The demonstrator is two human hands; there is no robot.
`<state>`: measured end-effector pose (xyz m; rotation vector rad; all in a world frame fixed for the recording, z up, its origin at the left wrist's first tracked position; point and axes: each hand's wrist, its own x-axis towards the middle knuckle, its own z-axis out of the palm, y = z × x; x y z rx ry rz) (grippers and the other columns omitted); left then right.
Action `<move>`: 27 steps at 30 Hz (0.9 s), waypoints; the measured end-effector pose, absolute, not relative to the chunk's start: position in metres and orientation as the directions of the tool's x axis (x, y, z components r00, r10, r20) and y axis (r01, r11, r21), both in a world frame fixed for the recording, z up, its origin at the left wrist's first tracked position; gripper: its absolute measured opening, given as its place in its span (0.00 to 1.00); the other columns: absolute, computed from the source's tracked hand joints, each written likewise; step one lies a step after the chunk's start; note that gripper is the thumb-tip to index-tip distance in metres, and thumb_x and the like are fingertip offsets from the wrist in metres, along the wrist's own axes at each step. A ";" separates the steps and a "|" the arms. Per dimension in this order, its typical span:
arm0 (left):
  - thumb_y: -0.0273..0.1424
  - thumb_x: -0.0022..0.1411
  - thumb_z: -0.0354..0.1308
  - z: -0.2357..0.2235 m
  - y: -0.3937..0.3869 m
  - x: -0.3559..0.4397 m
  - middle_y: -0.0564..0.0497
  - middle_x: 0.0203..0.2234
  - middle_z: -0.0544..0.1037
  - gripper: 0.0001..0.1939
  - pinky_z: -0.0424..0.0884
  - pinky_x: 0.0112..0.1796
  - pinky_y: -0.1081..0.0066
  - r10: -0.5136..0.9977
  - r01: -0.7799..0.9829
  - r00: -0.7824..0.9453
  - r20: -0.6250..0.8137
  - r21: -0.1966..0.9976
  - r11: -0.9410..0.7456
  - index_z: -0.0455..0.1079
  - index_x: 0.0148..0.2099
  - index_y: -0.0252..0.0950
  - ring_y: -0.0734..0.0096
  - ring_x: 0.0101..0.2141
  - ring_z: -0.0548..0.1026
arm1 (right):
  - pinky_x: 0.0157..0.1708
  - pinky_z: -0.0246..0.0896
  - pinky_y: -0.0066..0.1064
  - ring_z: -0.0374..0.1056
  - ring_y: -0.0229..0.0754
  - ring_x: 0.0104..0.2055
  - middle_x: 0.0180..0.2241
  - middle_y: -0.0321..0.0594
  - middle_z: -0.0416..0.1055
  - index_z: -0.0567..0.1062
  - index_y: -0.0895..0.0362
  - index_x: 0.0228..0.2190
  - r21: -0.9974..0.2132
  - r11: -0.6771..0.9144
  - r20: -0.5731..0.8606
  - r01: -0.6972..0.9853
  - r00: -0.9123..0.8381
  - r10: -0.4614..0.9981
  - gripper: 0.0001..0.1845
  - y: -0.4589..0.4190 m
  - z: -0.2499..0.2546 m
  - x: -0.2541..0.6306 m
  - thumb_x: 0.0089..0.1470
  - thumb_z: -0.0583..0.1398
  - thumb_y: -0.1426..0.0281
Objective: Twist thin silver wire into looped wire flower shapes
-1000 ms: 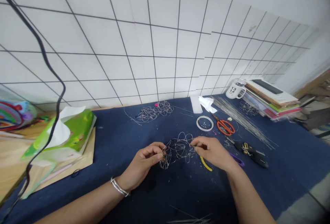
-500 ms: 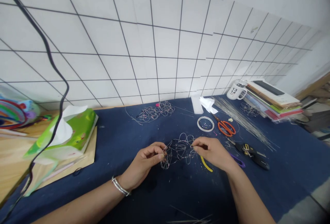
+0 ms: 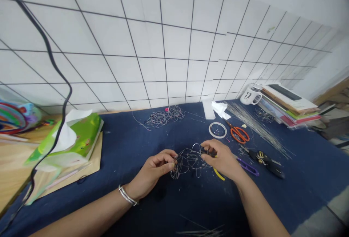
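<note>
A beaded wire piece (image 3: pixel 192 160), made of thin silvery loops with small beads, spans the space between my hands above the dark blue cloth. My left hand (image 3: pixel 159 166), with a silver bangle at its wrist, pinches the left end between thumb and forefinger. At the opposite end my right hand (image 3: pixel 221 157) has thumb and curled fingers around the wire loops; the exact contact point is partly hidden. Below the right palm a yellow handle (image 3: pixel 219 174) sticks out, the rest of that tool being mostly covered.
Another beaded wire bundle (image 3: pixel 166 116) lies towards the wall. To the right are a white ring (image 3: pixel 217 130), orange scissors (image 3: pixel 239 134), a purple-handled tool (image 3: pixel 248 167), black-handled cutters (image 3: pixel 269 164), long wires (image 3: pixel 256 126) and a mug (image 3: pixel 251 94). Green tissues (image 3: pixel 87 139) lie left.
My right hand has shifted slightly left and up, its fingers now more curled over the wire piece's right end. More of the purple-handled tool shows. My left hand keeps its pinch.
</note>
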<state>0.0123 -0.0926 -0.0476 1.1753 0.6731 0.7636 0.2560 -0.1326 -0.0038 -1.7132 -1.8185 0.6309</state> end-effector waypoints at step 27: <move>0.29 0.55 0.57 -0.050 -0.093 0.012 0.48 0.40 0.65 0.05 0.61 0.42 0.69 0.804 -0.152 0.591 -0.068 0.969 0.193 0.69 0.29 0.32 0.71 0.38 0.65 | 0.28 0.57 0.27 0.63 0.36 0.28 0.27 0.34 0.68 0.71 0.54 0.33 -0.775 0.033 0.020 0.631 -0.028 0.999 0.08 -0.132 -0.004 0.259 0.48 0.56 0.72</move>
